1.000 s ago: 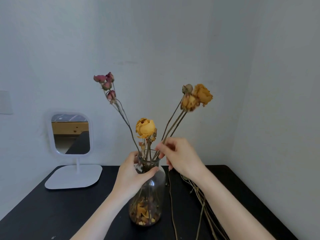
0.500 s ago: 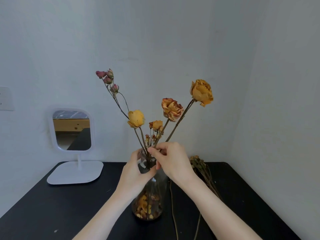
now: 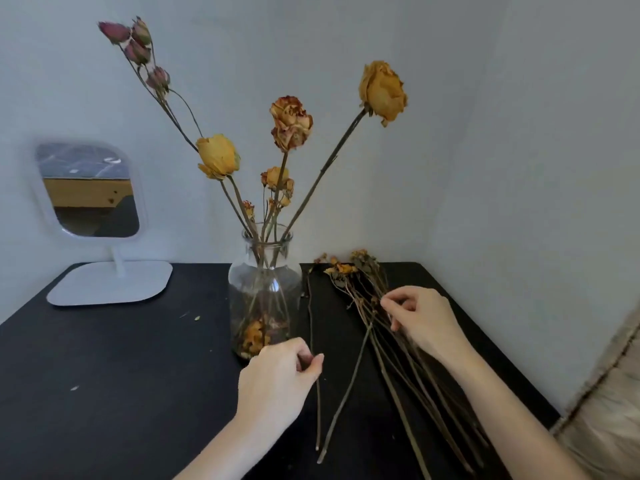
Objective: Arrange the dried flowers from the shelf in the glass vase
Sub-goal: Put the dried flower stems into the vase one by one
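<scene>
The glass vase [image 3: 265, 289] stands in the middle of the black table [image 3: 121, 375], with dry petals at its bottom. Several dried flowers [image 3: 291, 123] stand in it: yellow roses and a spray of pink buds [image 3: 138, 46]. Just in front of the vase my left hand [image 3: 277, 379] pinches a thin bare stem [image 3: 311, 317] that lies on the table. To the right lies a bundle of dried stems [image 3: 360, 292] with small yellow heads. My right hand [image 3: 422, 320] rests on that bundle, its fingers curled round some of the stems.
A white standing mirror [image 3: 90, 192] sits on its flat base [image 3: 110, 284] at the back left. Walls close the table at the back and right. A beige cushion [image 3: 606, 410] lies beyond the right edge. Small crumbs dot the table's left side.
Both hands have left the vase neck and come down to the table. The left now pinches a loose stem and the right is on the bundle. The view has dropped closer.
</scene>
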A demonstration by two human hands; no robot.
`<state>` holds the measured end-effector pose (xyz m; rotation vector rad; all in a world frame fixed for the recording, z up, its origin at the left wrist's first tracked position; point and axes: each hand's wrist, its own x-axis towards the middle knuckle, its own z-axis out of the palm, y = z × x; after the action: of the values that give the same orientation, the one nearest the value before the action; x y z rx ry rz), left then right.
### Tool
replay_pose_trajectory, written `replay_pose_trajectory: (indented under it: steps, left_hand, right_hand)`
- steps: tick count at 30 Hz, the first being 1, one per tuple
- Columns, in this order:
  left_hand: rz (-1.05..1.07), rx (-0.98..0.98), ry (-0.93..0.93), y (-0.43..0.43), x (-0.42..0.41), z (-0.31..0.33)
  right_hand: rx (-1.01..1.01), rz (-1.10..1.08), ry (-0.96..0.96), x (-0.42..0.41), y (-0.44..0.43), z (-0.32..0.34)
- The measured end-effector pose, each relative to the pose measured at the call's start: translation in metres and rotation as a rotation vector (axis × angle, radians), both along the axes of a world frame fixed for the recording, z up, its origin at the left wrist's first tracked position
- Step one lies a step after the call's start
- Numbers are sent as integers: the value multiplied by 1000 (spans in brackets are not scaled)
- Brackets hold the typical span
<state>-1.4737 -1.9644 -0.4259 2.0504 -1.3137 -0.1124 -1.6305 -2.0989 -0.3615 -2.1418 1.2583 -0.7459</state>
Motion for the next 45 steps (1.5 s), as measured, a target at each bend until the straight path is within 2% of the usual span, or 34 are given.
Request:
replay_pose_trajectory:
  steps: [4, 7, 12, 17, 20, 26, 32, 37, 45]
  left_hand:
    - [36, 254, -112, -22, -7, -4]
    - [39, 365, -142, -33, -11, -9]
    - [49, 398, -78, -43, -11, -11]
    - [55, 369, 54, -42, -6, -10]
    - [57, 322, 107, -37, -2, -10]
    - [51, 203, 138, -29, 3, -4]
    - [64, 198, 150, -27, 3, 4]
    - [66, 231, 140, -19, 4, 3]
    - [72, 169, 148, -3, 11, 3]
  right_hand:
    - [105, -3, 215, -11, -5, -29]
    - [136, 18, 313, -1, 1, -41]
    - [115, -21, 534, 27, 6, -52]
    - [126, -60, 601, 40, 8, -59]
    - [157, -74, 583, 40, 7, -59]
    - [237, -117, 350, 31, 2, -49]
    - [249, -151, 181, 18, -3, -37]
    - [227, -163, 126, 9, -8, -36]
    - [311, -184, 52, 7, -18, -29]
